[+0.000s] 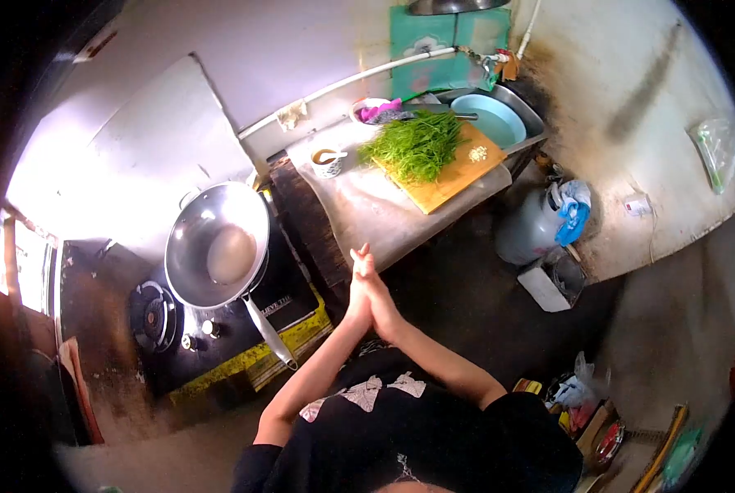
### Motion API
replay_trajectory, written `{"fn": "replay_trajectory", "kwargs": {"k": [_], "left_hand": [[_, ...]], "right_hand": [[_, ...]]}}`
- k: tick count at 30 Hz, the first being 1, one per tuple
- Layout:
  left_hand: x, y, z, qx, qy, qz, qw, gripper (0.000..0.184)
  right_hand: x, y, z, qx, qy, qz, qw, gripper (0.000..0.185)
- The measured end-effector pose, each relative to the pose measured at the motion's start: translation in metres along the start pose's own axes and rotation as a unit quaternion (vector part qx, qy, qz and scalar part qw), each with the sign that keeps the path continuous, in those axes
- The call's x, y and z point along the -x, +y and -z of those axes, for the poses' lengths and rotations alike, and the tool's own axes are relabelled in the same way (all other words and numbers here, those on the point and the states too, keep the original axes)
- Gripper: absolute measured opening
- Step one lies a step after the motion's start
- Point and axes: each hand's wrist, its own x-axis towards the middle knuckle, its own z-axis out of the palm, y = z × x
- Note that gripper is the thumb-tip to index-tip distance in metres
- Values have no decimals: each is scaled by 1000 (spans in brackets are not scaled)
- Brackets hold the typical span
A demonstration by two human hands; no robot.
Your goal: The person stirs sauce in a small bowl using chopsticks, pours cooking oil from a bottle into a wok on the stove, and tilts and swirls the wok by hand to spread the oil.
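Observation:
My left hand point(357, 297) and my right hand point(380, 302) are pressed together palm to palm in front of my chest, fingers closed against each other, with no object visible between them. Ahead of them lies a covered worktop point(371, 218). On it a wooden cutting board point(433, 195) bears a heap of chopped green vegetable point(421, 144) and a small pile of pale bits point(477, 154). A patterned cup point(327, 167) with a white spoon stands left of the board. At my left, a wok point(219, 246) sits on the stove, its handle pointing toward me.
Behind the board are a bowl with a pink cloth point(375, 108) and a sink holding a blue basin point(490, 122). A gas cylinder point(530, 226) stands on the floor at the right. A free burner point(154, 316) is left of the wok. Packages point(577, 394) lie lower right.

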Motion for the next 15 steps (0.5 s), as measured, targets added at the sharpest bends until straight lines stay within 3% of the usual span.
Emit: {"fn": "replay_trajectory", "kwargs": {"k": [2,4,6,8,10,11,12,14,15], "left_hand": [[16,16,-12,-19,-22,-11,1000,55],[37,37,-26,-40,-40,-23,998,54],[49,50,-25,-64,-51,-37,996,53],[72,91,-15,-80,-86,43,992,40],[99,126,11,-130,-75,6,989,28],[112,132,23,-197,69,-64,976,17],[124,138,39,-189,221,-51,956,12],[144,118,98,-220,407,-135,876,14],[153,117,119,-331,455,-137,815,18]], "right_hand": [[12,-42,-13,-55,-31,-8,998,55],[-1,-37,4,44,-25,32,998,51],[-16,-28,18,37,-68,42,996,52],[-31,-19,28,-38,-30,-47,998,52],[-43,-11,51,-84,-18,-81,993,61],[-44,-11,59,-36,-6,-83,996,59],[-41,-9,67,12,8,-82,997,57],[-29,-2,90,46,3,-123,991,51],[-22,2,101,56,15,-153,987,46]]}}
